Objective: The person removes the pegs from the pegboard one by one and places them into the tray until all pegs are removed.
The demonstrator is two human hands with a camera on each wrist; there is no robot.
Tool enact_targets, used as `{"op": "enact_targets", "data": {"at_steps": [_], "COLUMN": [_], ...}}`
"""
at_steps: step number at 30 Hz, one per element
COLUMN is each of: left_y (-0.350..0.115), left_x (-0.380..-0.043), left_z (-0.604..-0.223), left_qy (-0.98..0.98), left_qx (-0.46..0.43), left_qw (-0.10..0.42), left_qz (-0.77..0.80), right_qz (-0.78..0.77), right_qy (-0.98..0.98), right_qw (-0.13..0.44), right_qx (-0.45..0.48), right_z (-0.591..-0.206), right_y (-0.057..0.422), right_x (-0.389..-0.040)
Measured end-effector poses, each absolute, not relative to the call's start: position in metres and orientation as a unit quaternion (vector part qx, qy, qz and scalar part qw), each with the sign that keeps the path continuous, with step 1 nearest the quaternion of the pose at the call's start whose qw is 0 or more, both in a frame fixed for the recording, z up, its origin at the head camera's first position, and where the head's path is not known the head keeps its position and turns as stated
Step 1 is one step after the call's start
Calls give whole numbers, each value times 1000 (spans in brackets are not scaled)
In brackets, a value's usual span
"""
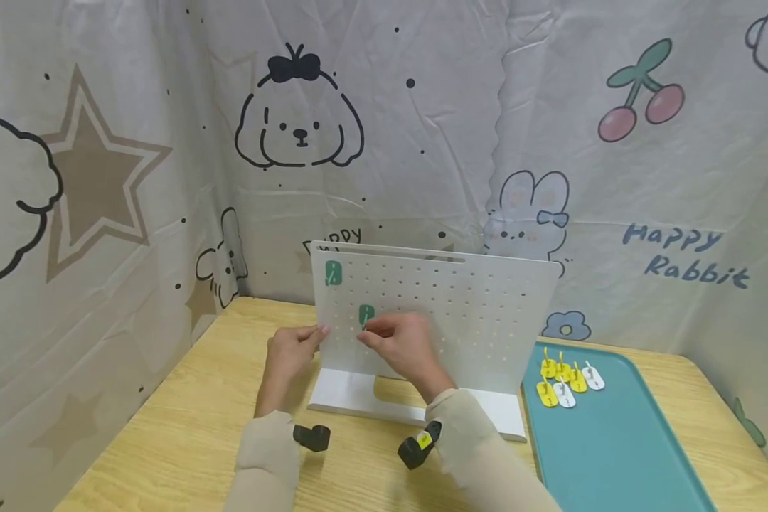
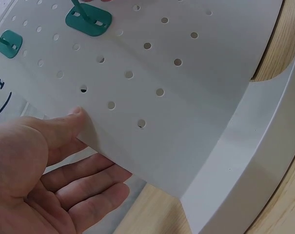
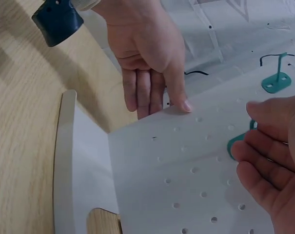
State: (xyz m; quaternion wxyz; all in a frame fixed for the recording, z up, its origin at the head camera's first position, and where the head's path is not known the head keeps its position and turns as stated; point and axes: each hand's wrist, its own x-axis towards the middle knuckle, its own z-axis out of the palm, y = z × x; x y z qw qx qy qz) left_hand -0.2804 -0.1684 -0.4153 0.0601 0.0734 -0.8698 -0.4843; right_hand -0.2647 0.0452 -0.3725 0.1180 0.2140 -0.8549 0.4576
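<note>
A white pegboard (image 1: pixel 473 306) with rows of small holes stands upright on its white base. My left hand (image 1: pixel 291 353) holds its left edge, the thumb (image 2: pixel 71 122) on the front face and the fingers passing behind. My right hand (image 1: pixel 404 348) is at the front of the board, thumb and fingertips pinching the prong of a green hook (image 2: pixel 91 20). This hook's flat backing plate lies against the board. Another green hook (image 1: pixel 333 273) hangs at the board's upper left corner, its prong sticking outward.
To the right of the board lies a teal tray (image 1: pixel 604 441) on the wooden table (image 1: pixel 185 419). Several yellow hooks (image 1: pixel 548 368) and white hooks (image 1: pixel 592 377) sit near its far left corner. A printed cloth (image 1: pixel 416 142) surrounds the table at the back and sides.
</note>
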Motion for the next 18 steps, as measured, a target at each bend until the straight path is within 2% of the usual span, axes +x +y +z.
{"op": "enact_targets", "data": {"at_steps": [18], "left_y": [-169], "left_x": [-278], "left_z": [-415], "left_qy": [-870], "left_qx": [66], "left_qw": [63], "left_qz": [-484], "right_qz": [414], "right_qy": [-867], "right_qw": [173], "right_qx": [219], "right_z": [-378], "right_y": [40], "right_x": [-262]}}
